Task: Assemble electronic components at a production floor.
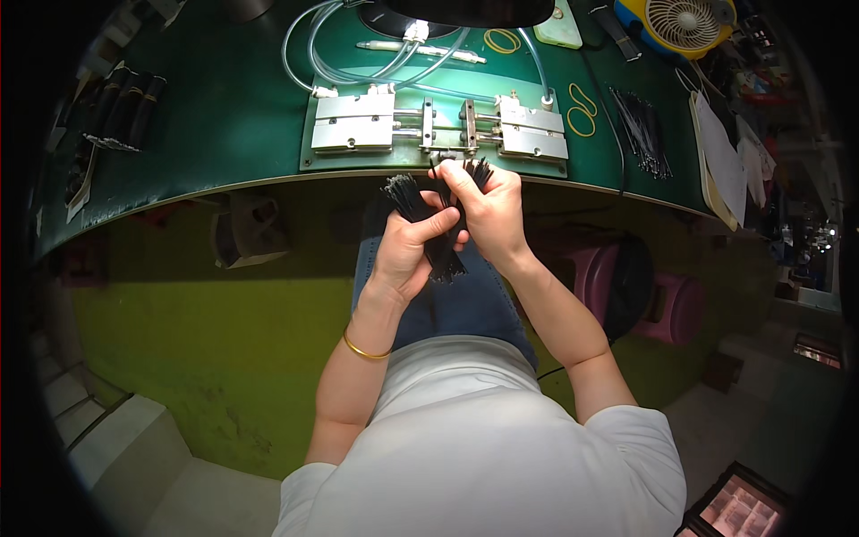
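My left hand is closed round a bundle of thin black wires, whose cut ends fan out above the thumb and below the fingers. Close against it, my right hand pinches more black wires between thumb and fingers. The two bunches cross in front of my lap, and the fingers hide where they meet. Just beyond my fingertips stands a fixture with a silver pneumatic cylinder block on the left and another on the right. Two small metal jaws face each other between them.
Clear air hoses curl over the green table. Around the fixture lie a white pen, yellow rubber bands and loose black wires. Banded black bundles sit left; a yellow-blue fan stands far right.
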{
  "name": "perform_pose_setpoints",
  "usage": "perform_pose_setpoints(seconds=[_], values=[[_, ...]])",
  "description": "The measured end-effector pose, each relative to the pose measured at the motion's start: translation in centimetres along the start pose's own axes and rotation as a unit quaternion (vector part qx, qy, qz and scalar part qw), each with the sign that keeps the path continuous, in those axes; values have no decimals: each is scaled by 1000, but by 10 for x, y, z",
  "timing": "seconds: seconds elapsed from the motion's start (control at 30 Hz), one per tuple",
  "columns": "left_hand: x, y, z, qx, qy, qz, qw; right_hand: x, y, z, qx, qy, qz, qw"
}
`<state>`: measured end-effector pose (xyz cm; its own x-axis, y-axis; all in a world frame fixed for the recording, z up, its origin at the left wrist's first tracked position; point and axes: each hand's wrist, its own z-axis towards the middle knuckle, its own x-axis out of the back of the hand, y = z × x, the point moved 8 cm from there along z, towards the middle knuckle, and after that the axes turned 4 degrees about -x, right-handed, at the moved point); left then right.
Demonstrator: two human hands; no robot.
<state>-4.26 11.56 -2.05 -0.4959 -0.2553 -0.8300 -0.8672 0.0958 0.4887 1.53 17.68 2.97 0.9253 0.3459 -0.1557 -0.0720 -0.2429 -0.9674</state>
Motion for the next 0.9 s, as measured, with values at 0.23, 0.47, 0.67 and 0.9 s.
perform_pose_setpoints(seconds=[0.23, 0.47, 0.67, 0.9], values=[[1, 1, 1, -10, 12, 11, 1000, 7, 1, 0, -2, 47, -42, 998], [0, 2, 3, -7, 16, 34, 999, 9, 3, 3, -11, 46, -12, 999], [-1, 2, 3, 0, 8, 33, 999, 10, 3, 3, -3, 49, 3, 999], [-3, 2, 1, 4, -9, 20, 1000, 0, -5, -3, -2, 2, -10, 1000]])
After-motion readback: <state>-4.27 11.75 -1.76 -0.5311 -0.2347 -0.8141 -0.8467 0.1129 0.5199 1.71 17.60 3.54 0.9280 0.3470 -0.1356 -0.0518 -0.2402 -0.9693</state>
